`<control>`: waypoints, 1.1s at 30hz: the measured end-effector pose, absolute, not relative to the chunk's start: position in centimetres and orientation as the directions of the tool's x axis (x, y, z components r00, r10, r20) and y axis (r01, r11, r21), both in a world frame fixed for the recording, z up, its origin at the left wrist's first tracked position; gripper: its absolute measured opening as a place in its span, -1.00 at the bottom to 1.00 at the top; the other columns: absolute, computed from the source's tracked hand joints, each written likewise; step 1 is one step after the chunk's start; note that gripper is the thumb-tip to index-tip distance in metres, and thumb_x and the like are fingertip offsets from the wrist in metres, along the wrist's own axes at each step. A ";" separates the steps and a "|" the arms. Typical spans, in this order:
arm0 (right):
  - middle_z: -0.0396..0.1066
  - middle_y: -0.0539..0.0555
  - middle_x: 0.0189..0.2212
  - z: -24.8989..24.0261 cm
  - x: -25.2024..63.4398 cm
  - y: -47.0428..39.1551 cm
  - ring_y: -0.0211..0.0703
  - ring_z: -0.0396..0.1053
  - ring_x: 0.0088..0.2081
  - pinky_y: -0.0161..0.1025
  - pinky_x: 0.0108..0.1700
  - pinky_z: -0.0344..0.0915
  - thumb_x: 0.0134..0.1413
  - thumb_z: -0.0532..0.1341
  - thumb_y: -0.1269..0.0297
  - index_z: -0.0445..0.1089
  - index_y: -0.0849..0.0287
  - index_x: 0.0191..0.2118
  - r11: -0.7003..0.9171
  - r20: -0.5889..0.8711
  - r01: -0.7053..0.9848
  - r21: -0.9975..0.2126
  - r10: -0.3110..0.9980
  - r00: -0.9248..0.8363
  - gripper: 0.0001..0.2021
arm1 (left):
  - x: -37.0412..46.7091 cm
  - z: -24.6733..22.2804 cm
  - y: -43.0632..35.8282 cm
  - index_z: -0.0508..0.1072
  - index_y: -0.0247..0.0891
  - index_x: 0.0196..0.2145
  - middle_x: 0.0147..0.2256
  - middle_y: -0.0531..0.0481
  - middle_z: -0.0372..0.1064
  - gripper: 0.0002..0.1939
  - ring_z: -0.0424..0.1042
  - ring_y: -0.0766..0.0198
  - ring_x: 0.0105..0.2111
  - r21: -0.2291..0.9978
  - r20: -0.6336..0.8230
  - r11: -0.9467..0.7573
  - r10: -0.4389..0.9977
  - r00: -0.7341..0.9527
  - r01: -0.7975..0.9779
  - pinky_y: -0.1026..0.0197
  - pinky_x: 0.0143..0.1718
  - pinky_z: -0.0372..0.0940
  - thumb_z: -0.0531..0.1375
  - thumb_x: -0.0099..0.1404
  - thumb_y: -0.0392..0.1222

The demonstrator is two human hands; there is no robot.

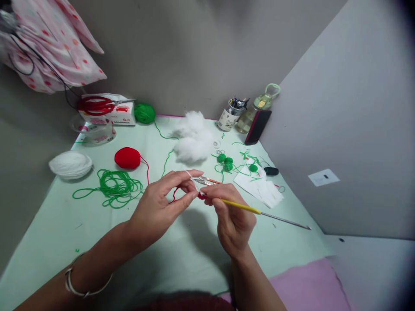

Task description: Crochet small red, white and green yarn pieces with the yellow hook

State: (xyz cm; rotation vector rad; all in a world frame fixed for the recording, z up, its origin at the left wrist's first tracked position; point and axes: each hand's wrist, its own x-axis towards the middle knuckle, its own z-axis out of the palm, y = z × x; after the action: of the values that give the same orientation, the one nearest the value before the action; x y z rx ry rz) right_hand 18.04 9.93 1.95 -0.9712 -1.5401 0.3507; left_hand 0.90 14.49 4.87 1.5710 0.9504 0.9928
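Note:
A crochet hook (pixel 241 206) with a yellow grip lies in my right hand (pixel 235 216), its bare metal end sticking out to the right. My left hand (pixel 168 196) pinches a small red and white crochet piece (pixel 201 195) from the other side, and white yarn (pixel 190 175) runs over its forefinger. Both hands meet at the piece, so its shape is mostly hidden. From behind my left hand a red strand (pixel 174 195) hangs down. Just beyond the fingertips a small pair of scissors (pixel 207 180) is partly covered.
Left: a white yarn ball (pixel 70 165), red yarn ball (pixel 127 158) and loose green yarn (pixel 118 186). Behind: white stuffing (pixel 193 140), a green ball (pixel 145 113), a pen cup (pixel 228 116), a bottle (pixel 248 119) and a phone (pixel 258 126). Right: small green crocheted balls (pixel 228 164) and white paper (pixel 259 185).

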 end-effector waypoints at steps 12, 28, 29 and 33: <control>0.60 0.05 -0.26 1.2 17.0 9.7 -0.16 0.50 -0.32 -0.06 -0.21 0.45 0.39 0.15 0.43 0.53 0.05 -0.05 0.570 0.655 0.342 -0.747 0.718 0.234 -0.78 | 1.0 3.6 14.3 0.60 -0.17 -0.05 -0.29 -0.04 0.60 -0.79 0.58 0.12 -0.16 0.782 0.464 -0.566 0.808 0.362 0.262 0.09 -0.02 0.39 0.22 0.42 -0.30; 0.50 0.10 -0.15 -0.3 16.8 9.3 -0.14 0.53 -0.17 -0.21 -0.23 0.54 0.21 0.32 0.55 0.57 0.07 0.07 0.613 0.893 0.703 -0.360 0.444 0.071 -0.63 | 2.6 3.9 12.7 0.54 -0.10 0.10 -0.35 0.14 0.50 -0.55 0.47 0.38 -0.27 0.825 -0.184 0.400 0.858 0.480 -0.399 0.32 -0.11 0.35 0.43 0.26 -0.20; 0.48 0.10 -0.16 -0.2 16.9 9.3 -0.15 0.52 -0.17 -0.23 -0.23 0.53 0.17 0.34 0.58 0.58 0.09 0.06 0.617 0.914 0.727 -0.300 0.405 0.033 -0.62 | 2.5 4.0 12.7 0.54 -0.11 0.11 -0.37 0.14 0.48 -0.54 0.47 0.38 -0.29 0.791 -0.204 0.457 0.824 0.528 -0.406 0.31 -0.11 0.34 0.43 0.26 -0.19; 0.47 0.07 -0.23 0.8 17.1 9.2 -0.17 0.49 -0.21 -0.19 -0.25 0.51 0.26 0.29 0.49 0.60 0.03 0.01 0.663 0.871 0.599 -0.448 0.474 0.127 -0.71 | 2.0 4.3 13.2 0.57 -0.18 0.09 -0.38 0.08 0.46 -0.54 0.41 0.36 -0.32 0.689 -0.259 0.605 0.720 0.644 -0.399 0.28 -0.15 0.30 0.45 0.23 -0.13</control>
State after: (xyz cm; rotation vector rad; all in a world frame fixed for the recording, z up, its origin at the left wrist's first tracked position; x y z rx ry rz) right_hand 17.10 9.24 0.83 -0.9325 -1.5090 -0.1132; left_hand 2.03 13.15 4.28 0.6331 0.5603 0.6872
